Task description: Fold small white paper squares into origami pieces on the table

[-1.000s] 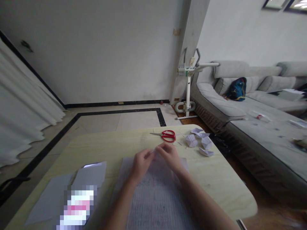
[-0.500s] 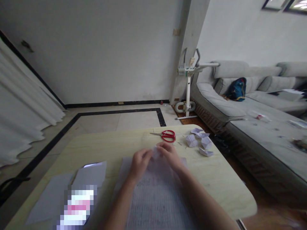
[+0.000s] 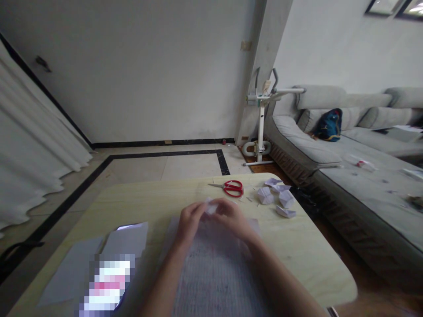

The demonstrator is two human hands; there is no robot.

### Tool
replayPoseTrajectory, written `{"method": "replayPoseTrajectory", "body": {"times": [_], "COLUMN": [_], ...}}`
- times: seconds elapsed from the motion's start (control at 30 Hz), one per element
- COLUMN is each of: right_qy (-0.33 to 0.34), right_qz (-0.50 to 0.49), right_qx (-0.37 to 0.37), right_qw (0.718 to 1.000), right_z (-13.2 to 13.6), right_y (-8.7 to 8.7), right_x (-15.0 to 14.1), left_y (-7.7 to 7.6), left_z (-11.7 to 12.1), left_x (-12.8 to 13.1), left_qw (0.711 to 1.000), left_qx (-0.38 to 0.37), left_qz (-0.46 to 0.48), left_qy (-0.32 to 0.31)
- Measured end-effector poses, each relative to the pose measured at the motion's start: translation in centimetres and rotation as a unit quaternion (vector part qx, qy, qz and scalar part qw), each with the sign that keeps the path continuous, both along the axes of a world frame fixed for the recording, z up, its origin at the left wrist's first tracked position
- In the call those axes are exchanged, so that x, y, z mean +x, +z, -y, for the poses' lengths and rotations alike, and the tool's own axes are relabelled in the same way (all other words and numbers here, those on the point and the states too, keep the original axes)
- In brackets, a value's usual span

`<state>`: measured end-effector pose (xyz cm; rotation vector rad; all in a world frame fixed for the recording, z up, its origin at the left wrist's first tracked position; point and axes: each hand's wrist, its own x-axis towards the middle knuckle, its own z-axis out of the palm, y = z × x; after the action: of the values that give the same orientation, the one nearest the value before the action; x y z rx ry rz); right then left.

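My left hand (image 3: 189, 222) and my right hand (image 3: 233, 216) meet over the middle of a light wooden table (image 3: 148, 204). Both pinch a small piece of white paper (image 3: 211, 206) between their fingertips, fingers curled. Under my forearms lies a lined sheet of paper (image 3: 214, 273). Red-handled scissors (image 3: 231, 188) lie just beyond my right hand. Several small folded white paper shapes (image 3: 279, 199) sit to their right near the table's far right corner.
Grey sheets of paper (image 3: 125, 240) and a blurred-out object (image 3: 107, 284) lie at the table's left front. A grey sofa (image 3: 346, 154) with a blue bag (image 3: 328, 124) runs along the right. A white exercise machine (image 3: 261, 127) stands by the wall corner. White curtains (image 3: 29, 163) hang at left.
The small paper between my fingertips has been lifted and turned a little. Both hands stay together at the same place; the camera has shifted slightly.
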<state>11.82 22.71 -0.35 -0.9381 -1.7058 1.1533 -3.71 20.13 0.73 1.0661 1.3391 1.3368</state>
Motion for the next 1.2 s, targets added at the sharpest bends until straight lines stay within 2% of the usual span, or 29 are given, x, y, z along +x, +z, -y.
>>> {"method": "replayPoseTrajectory", "body": {"times": [0.3,0.47,0.63,0.83,1.03,1.2], "right_qy": [-0.005,-0.073,-0.112,-0.092,-0.081,-0.07], "right_qz": [-0.014,-0.022,-0.032,-0.042,-0.125,-0.151], "right_qx": [-0.017,-0.005,-0.008,-0.032,-0.054,-0.072], "right_qw": [1.0,0.997,0.993,0.994,0.987,0.983], "right_z": [-0.4,-0.3,-0.5,-0.8,-1.1,-1.1], "right_y": [-0.6,0.0,0.3,-0.1,-1.0,-0.8], "right_x": [0.0,-0.3,-0.3,0.2,0.3,0.1], "left_y": [-0.5,-0.7,-0.5,-0.8,-0.5,-0.3], "left_z": [-0.2,-0.1,0.2,-0.2,-0.2,-0.2], "left_x": [0.0,0.1,0.6,0.5,0.4,0.2], "left_qw": [1.0,0.999,0.998,0.999,0.999,0.999], "left_qx": [0.005,-0.007,0.036,0.042,0.038,0.037], "left_qz": [-0.018,0.049,0.013,0.002,0.019,0.013], "left_qy": [-0.018,-0.014,-0.043,-0.013,-0.009,-0.002]}}
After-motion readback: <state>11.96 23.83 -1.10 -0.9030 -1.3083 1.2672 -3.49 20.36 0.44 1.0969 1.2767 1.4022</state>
